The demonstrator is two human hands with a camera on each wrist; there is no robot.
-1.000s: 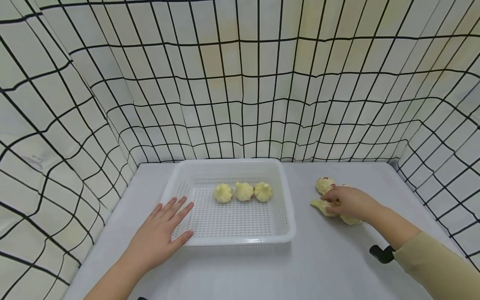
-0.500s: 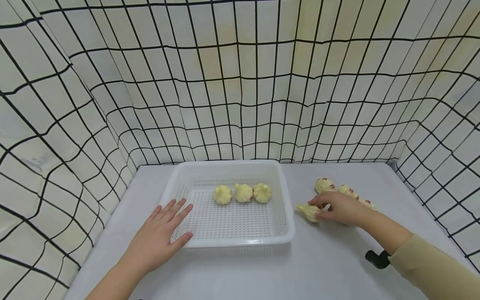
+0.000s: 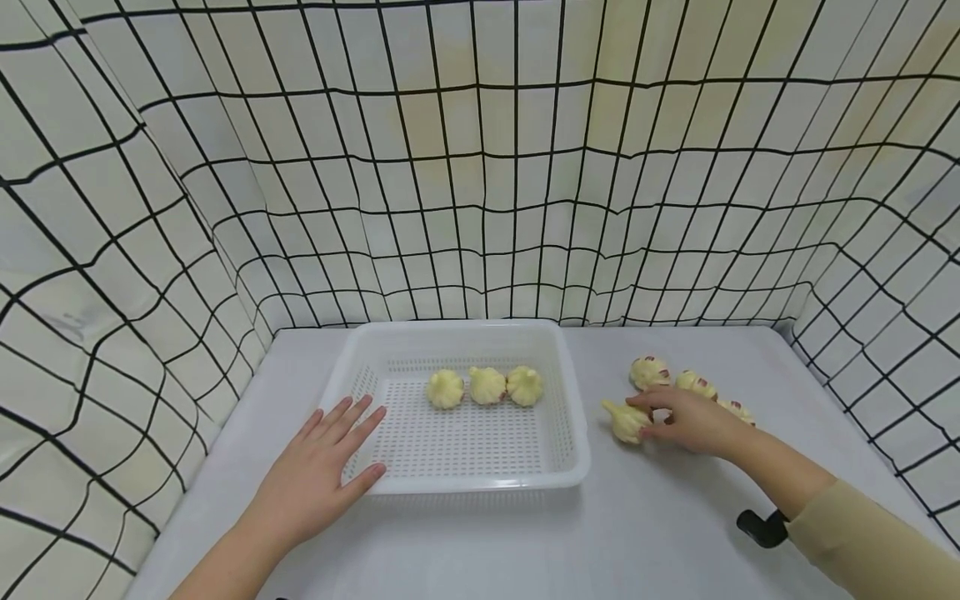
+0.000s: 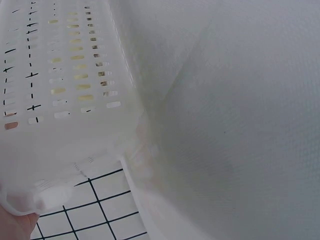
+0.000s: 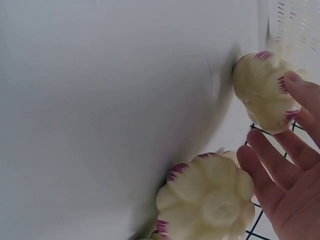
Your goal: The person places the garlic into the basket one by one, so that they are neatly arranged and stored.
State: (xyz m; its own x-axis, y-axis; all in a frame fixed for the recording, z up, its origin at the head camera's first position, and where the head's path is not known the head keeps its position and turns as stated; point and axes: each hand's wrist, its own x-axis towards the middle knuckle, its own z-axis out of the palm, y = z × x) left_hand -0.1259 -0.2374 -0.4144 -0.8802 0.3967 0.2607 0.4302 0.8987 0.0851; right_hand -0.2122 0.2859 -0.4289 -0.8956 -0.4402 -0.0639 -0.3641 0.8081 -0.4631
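Observation:
My right hand point(image 3: 697, 421) pinches a garlic bulb point(image 3: 626, 422) at the table, right of the white basket point(image 3: 480, 482); its stem points up-left. In the right wrist view the thumb lies on this purple-streaked bulb point(image 5: 265, 95), and another garlic bulb point(image 5: 210, 200) is close by the fingers. My left hand point(image 3: 318, 471), fingers straight and spread, rests at the basket's left side. Inside the basket three garlic bulbs point(image 3: 487, 387) stand in a row. The left wrist view mostly shows the basket's slotted wall point(image 4: 60, 135) and a bit of hand.
Behind the right hand lie three more garlic bulbs point(image 3: 696, 383), one partly hidden by the wrist. White walls with black netting point(image 3: 480, 225) enclose the table point(image 3: 480, 550) at the back and sides. A black strap piece point(image 3: 761, 528) shows at the right wrist.
My right hand has drawn one garlic bulb left out of the group, then shifted it slightly back right and turned it stem-up. The left hand has stayed in place.

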